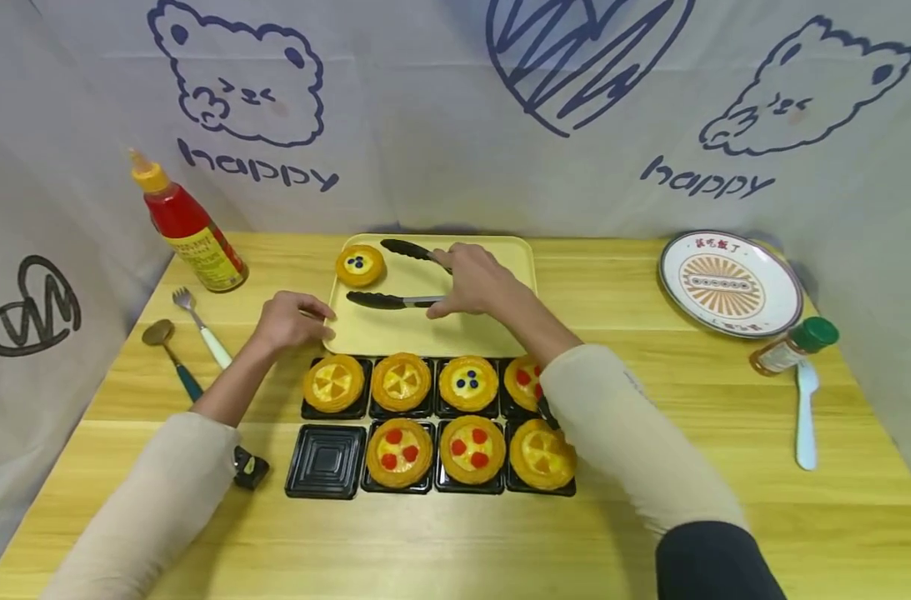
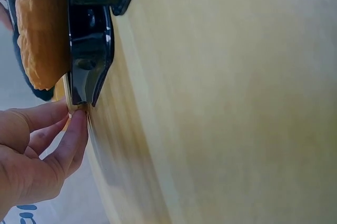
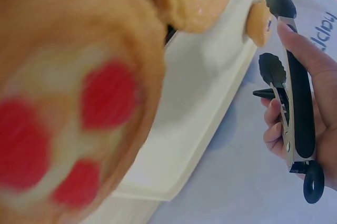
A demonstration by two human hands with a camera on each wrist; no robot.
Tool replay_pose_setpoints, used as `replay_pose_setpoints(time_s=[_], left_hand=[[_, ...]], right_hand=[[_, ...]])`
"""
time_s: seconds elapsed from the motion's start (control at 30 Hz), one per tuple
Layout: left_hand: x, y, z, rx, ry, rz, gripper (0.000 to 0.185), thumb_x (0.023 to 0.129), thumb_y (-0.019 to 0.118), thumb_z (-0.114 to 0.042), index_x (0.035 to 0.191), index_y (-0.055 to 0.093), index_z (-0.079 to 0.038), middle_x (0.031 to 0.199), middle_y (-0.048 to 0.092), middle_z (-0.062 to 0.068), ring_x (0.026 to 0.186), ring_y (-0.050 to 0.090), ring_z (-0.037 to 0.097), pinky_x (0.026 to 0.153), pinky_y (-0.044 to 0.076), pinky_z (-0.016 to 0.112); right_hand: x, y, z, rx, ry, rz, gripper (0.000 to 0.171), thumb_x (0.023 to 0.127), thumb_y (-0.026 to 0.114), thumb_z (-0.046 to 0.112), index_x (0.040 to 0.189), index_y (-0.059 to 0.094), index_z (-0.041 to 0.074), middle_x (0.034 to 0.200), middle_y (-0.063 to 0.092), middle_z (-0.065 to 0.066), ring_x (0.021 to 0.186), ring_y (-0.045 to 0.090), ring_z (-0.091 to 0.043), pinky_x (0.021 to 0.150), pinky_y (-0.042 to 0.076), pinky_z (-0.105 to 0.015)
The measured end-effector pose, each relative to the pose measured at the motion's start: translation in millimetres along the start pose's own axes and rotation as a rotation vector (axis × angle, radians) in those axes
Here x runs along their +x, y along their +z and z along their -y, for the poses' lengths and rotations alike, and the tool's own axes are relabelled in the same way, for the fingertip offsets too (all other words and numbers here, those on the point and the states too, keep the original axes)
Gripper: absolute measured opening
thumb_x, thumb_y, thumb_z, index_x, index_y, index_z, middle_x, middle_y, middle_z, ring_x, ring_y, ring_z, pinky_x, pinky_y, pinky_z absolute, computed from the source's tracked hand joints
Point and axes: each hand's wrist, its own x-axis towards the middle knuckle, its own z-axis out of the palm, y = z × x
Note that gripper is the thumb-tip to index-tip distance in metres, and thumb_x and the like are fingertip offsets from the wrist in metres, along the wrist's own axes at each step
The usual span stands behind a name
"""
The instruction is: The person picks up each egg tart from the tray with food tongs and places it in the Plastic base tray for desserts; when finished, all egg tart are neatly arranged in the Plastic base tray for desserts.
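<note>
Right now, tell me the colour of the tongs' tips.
Black, on the tongs; clearest in the head view.

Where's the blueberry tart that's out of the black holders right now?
In the head view, the blueberry tart sits in the yellow tray's far-left corner, just left of the tongs in the right hand.
</note>
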Motion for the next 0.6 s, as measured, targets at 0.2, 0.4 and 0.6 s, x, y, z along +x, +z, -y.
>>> replay_pose_setpoints(time_s=[0.2,0.4,0.6], left_hand=[[0.8,0.4,-1.8,-0.009,0.008,0.001,0.028,0.075,0.076,-0.007,0.101,0.07,0.004,0.101,0.069,0.023,0.081,0.065,0.022,0.061,0.047,0.02],[0.2,1.2,-2.4,0.01,0.008,0.004,0.028,0.076,0.076,-0.009,0.1,0.071,0.003,0.101,0.068,0.022,0.085,0.064,0.027,0.062,0.047,0.021],[-0.4,-0.9,-0.8,0.015,-0.002,-0.002,0.028,0.077,0.075,-0.008,0.101,0.07,0.003,0.103,0.068,0.023,0.088,0.064,0.029,0.062,0.046,0.021]], right_hand=[[29,4,11,-0.003,0.053,0.034,0.088,0.077,0.075,0.046,0.148,0.034,0.013,0.122,0.053,-0.013,0.081,0.044,-0.019,0.063,0.038,-0.029],[30,12,12,0.02,0.058,0.01,0.081,0.079,0.074,0.041,0.147,0.037,0.017,0.119,0.053,-0.011,0.079,0.044,-0.018,0.057,0.036,-0.027],[10,7,16,-0.016,0.021,0.009,0.08,0.081,0.072,0.045,0.147,0.036,0.02,0.132,0.051,-0.01,0.104,0.053,-0.023,0.073,0.047,-0.033]])
